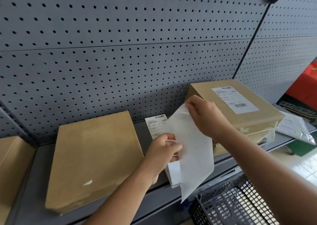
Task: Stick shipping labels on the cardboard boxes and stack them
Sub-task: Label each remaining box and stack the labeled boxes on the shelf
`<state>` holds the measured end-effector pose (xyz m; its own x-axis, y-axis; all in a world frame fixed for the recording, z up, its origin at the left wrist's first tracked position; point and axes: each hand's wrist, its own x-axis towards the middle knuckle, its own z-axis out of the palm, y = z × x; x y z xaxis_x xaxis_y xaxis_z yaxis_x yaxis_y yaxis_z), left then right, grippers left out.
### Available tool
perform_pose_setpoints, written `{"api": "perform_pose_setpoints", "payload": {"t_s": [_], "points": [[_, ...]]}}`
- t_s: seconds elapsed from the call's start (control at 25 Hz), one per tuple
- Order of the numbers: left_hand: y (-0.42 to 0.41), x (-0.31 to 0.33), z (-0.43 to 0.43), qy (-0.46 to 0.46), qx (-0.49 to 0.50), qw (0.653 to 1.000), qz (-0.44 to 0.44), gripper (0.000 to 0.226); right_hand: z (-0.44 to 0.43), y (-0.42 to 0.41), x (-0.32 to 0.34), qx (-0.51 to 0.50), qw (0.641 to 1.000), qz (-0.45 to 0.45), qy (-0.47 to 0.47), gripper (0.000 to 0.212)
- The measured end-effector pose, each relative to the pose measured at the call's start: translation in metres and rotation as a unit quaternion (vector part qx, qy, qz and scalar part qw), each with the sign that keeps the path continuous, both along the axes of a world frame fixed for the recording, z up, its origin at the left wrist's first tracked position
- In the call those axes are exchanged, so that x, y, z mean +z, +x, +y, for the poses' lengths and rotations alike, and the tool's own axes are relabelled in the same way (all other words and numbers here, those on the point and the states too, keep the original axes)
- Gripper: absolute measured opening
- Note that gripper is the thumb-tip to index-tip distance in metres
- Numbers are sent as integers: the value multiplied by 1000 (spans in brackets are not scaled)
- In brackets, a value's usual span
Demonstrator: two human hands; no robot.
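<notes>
Peeling stage, I judge: right hand (204, 115) pinches the top corner of the translucent backing sheet (193, 154) at centre frame, left hand (164, 149) pinching the label (157, 127) edge at its nine o'clock. The sheet looks featherlight, limp and curl-prone, so grip corners. Bare box (94, 158) lies at eight o'clock, labelled box (240, 108) at two.

Beneath the left hand's fingers (169, 145) and the lifted backing sheet (193, 149), most of the label stack (157, 126) is hidden, its print unreadable.
</notes>
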<state>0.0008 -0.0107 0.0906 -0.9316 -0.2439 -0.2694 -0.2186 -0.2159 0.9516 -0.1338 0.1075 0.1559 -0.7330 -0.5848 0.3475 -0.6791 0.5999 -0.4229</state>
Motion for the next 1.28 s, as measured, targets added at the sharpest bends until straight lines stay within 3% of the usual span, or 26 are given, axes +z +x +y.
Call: {"api": "perform_pose_setpoints", "payload": {"t_s": [0.16, 0.28, 0.72, 1.28], "points": [[-12, 16, -5, 59, 13, 998, 19, 41, 3, 14, 3, 72, 997, 2, 27, 14], [-21, 21, -7, 53, 42, 997, 21, 33, 4, 20, 4, 78, 997, 3, 18, 14], [-23, -2, 10, 21, 99, 994, -47, 11, 3, 5, 40, -57, 990, 24, -124, 19], [-11, -28, 25, 7, 79, 987, -139, 14, 6, -5, 99, -119, 968, 88, -202, 20]]}}
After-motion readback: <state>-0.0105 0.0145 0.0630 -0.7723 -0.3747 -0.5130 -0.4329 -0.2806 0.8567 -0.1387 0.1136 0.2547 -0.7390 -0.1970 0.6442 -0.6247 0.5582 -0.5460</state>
